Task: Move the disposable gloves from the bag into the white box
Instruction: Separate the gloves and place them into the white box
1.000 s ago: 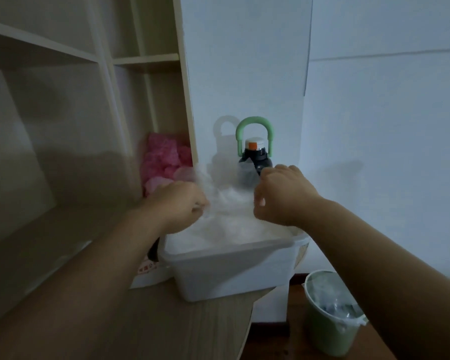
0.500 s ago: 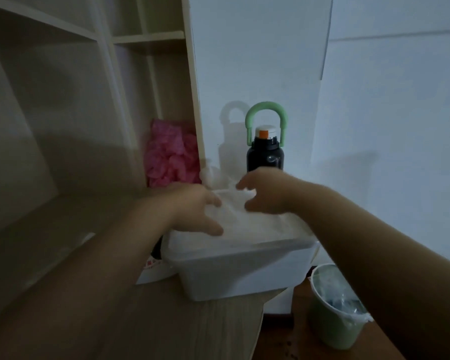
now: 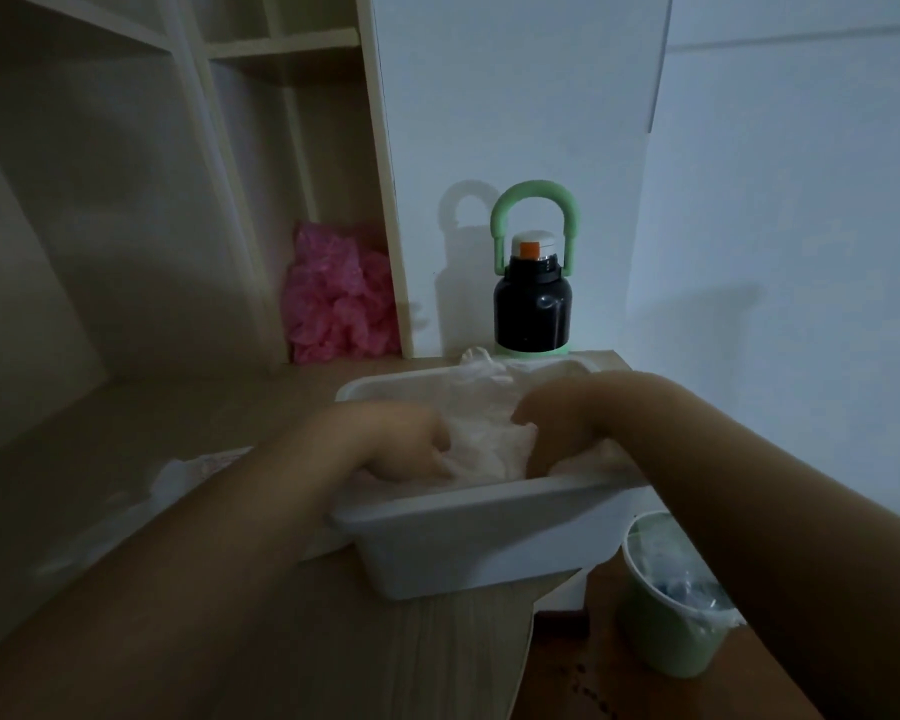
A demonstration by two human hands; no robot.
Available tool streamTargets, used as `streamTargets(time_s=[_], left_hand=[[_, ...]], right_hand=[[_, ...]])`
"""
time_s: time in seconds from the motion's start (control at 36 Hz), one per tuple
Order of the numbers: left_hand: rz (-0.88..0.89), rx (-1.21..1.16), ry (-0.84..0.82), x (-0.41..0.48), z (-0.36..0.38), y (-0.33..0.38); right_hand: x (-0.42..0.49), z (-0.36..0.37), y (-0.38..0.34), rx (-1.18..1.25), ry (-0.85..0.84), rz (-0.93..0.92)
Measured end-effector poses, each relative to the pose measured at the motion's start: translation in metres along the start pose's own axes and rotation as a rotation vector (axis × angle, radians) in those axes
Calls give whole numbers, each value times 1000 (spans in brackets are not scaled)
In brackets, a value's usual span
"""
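Observation:
The white box [image 3: 489, 511] sits at the right end of the wooden desk. It holds a pile of translucent disposable gloves [image 3: 489, 439], and a few stick up over its far rim. Both hands are down inside the box. My left hand [image 3: 401, 444] is at the left of the pile, with bent fingers dug into the gloves. My right hand [image 3: 557, 423] pushes down into the pile at the right; its fingertips are buried in the gloves. The flattened plastic bag [image 3: 183, 475] lies on the desk left of the box, partly under my left forearm.
A black bottle [image 3: 533, 309] with a green handle stands against the wall behind the box. Pink plastic items [image 3: 333, 298] fill the shelf corner. A green bin [image 3: 671, 600] stands on the floor at the lower right. The desk edge [image 3: 531, 615] ends just beneath the box.
Both hands have dropped from above the box down into it, pushing the glove pile below the rim. The view has tilted down, and the whole bottle now shows.

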State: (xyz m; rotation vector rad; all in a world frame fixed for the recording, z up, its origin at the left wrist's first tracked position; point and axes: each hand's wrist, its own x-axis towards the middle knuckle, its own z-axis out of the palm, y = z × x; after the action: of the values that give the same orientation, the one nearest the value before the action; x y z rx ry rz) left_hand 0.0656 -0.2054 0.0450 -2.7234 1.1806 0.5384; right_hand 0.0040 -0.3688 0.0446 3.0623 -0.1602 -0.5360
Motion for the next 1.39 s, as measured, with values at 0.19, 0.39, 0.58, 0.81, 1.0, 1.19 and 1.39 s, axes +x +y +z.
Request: streamTargets(time_s=[0.19, 0.39, 0.58, 0.81, 1.0, 1.19, 1.39], left_hand=[[84, -413, 495, -56, -23, -26], [-5, -739, 830, -105, 12, -78], [-355, -912, 1028, -133, 97, -141], [-574, -694, 1014, -121, 176, -169], [-520, -613, 934, -92, 176, -183], [-540, -633, 1000, -74, 177, -201], [-584, -557, 1222, -81, 183, -208]], right_hand=[[-33, -31, -24, 228, 434, -22], [-49, -38, -113, 483, 701, -272], [-32, 3, -211, 653, 720, -451], [29, 72, -256, 840, 588, -289], [76, 85, -262, 900, 483, -165], [99, 90, -261, 1007, 601, -115], [102, 90, -261, 1090, 648, -102]])
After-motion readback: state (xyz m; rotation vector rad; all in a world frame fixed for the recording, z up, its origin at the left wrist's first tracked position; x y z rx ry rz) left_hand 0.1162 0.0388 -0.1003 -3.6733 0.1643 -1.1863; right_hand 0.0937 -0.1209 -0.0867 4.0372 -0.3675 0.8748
